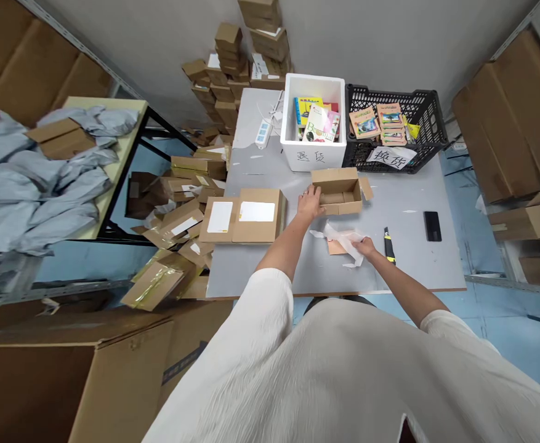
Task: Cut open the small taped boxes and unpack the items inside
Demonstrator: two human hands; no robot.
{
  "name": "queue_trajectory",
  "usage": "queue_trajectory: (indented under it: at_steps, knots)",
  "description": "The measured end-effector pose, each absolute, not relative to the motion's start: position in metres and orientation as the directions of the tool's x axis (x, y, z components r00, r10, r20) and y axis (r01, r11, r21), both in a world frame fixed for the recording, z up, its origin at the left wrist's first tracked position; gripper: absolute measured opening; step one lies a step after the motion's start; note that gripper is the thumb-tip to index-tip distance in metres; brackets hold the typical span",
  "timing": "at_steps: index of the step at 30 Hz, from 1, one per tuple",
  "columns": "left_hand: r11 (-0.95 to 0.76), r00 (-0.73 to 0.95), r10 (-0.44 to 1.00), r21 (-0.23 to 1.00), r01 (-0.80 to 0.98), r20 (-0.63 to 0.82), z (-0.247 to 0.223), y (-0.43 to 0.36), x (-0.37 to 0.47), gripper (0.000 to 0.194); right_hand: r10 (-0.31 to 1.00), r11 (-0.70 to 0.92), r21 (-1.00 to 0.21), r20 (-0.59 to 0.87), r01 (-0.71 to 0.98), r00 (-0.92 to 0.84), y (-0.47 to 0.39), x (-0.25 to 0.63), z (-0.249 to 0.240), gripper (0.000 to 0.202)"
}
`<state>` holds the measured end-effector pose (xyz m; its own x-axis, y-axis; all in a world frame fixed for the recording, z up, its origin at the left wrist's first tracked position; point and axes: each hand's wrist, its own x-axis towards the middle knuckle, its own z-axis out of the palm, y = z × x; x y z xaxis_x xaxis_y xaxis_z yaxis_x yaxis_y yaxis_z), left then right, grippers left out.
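We look down on a grey counter [417,197] where a person in white works with both bare hands. The left grip [310,202] touches the left side of an open brown cardboard box [341,208]; we cannot tell whether the fingers clamp the wall or only rest against it. The box sits near mid-counter, a flap sticking out at its right.

The right grip [366,247] is closed on the right end of a thin white wrapping sheet [343,239], crumpled and trailing leftwards. We note a salmon-coloured flat item [336,247] partly under this sheet, on the near side of the box; the sheet hides much of it.

Just right of the right grip we record a black-and-yellow utility knife [389,247], and farther right, well apart, a black rectangular phone [433,226]. Left of the open box stand two closed brown cardboard boxes [257,231] with white labels, side by side.

Along the far edge we find a white foam bin [292,151] holding colourful books [320,123], and right beside it a black plastic crate [431,120] with salmon-bordered booklets [391,123] inside. A white power strip [263,133] lies left of the bin.
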<state>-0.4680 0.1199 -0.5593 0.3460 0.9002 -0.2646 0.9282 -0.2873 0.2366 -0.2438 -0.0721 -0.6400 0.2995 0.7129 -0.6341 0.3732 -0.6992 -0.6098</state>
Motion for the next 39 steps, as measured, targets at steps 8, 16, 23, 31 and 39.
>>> queue_trajectory:
  at_steps: [8, 16, 23, 31, 39]
  knots:
    - [-0.277, 0.337, 0.916, 0.264, 0.924, -0.217, -0.553, 0.081, -0.474, 0.078, 0.769, -0.566, -0.404, -0.572, 0.718, 0.285, -0.080, -0.245, -0.655, 0.022]
    - [-0.427, 0.477, 0.873, 0.316, 0.847, -0.101, -0.547, 0.000, -0.484, 0.054, 0.848, -0.393, -0.250, -0.470, 0.885, 0.245, -0.097, -0.240, -0.636, 0.030]
    - [-0.459, 0.601, 0.766, 0.458, 0.761, -0.230, -0.579, -0.048, -0.470, 0.055, 0.974, -0.159, -0.397, -0.215, 0.904, 0.077, -0.107, -0.235, -0.628, 0.043]
    - [-0.433, 0.605, 0.762, 0.513, 0.741, -0.231, -0.588, -0.048, -0.450, 0.073, 0.986, 0.164, -0.471, 0.105, 0.867, -0.129, -0.108, -0.244, -0.613, 0.031]
    - [-0.398, 0.570, 0.819, 0.653, 0.644, -0.063, -0.569, -0.039, -0.453, 0.017, 0.969, 0.221, -0.594, 0.225, 0.774, -0.103, -0.099, -0.253, -0.581, 0.033]
